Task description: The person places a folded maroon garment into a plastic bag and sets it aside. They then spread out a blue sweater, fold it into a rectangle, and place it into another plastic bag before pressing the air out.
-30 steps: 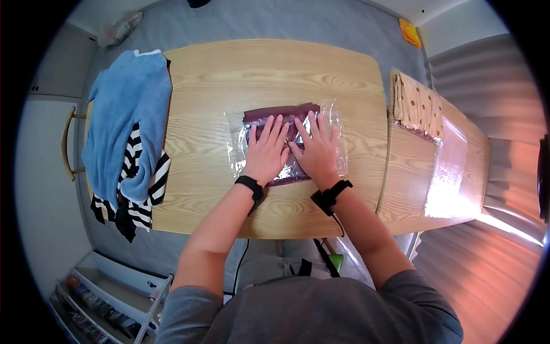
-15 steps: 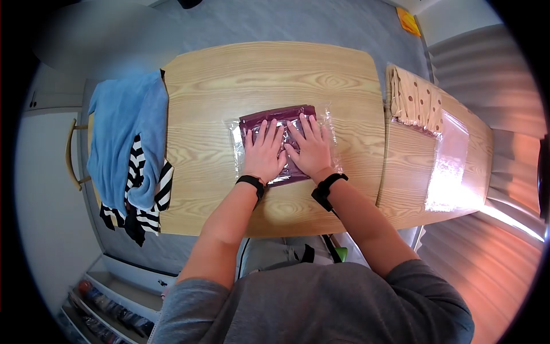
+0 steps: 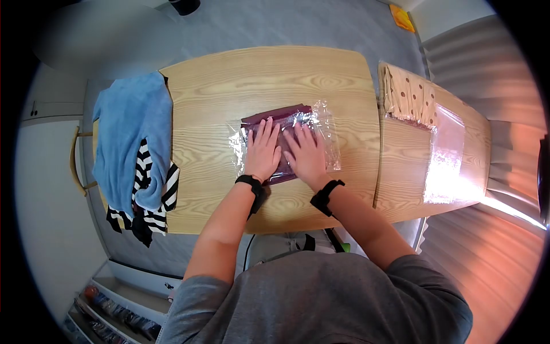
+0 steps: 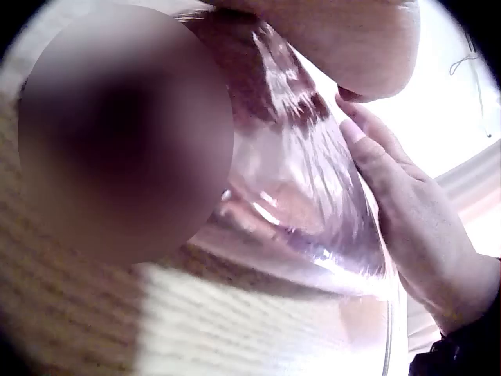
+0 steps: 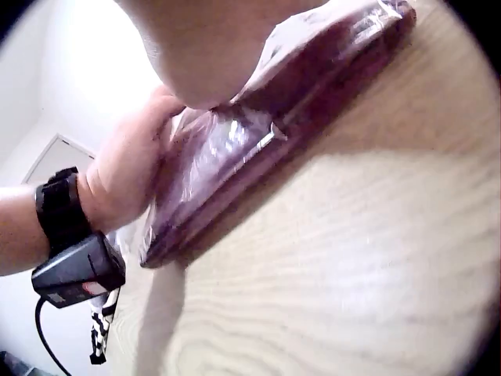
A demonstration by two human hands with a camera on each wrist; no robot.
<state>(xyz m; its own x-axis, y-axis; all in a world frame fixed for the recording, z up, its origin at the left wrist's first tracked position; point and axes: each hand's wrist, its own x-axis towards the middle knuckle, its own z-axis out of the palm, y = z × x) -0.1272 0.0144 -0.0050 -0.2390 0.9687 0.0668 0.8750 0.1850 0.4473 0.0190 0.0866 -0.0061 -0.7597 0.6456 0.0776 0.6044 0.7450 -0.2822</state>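
A folded dark maroon garment (image 3: 278, 112) lies inside a clear plastic bag (image 3: 331, 140) on the wooden table (image 3: 212, 200). My left hand (image 3: 263, 152) rests flat on the left half of the bag, fingers spread and pointing away from me. On the right half, my right hand (image 3: 306, 155) presses down with straight fingers, its thumb close to the left one. The right wrist view has the bag's near edge (image 5: 235, 168) lying along the tabletop beneath both hands. Shiny wrinkled plastic (image 4: 313, 157) shows between the hands in the left wrist view.
A blue fleece garment (image 3: 132, 132) and a black-and-white striped one (image 3: 171, 189) hang over the table's left end. At the right, a side table carries a folded polka-dot fabric (image 3: 409, 97) and a clear plastic bag (image 3: 447, 155). A chair (image 3: 74, 160) stands at far left.
Both hands stay on the bagged garment. The right hand has slid slightly towards me and to the left, uncovering more of the bag's right side. The head view has shifted a little.
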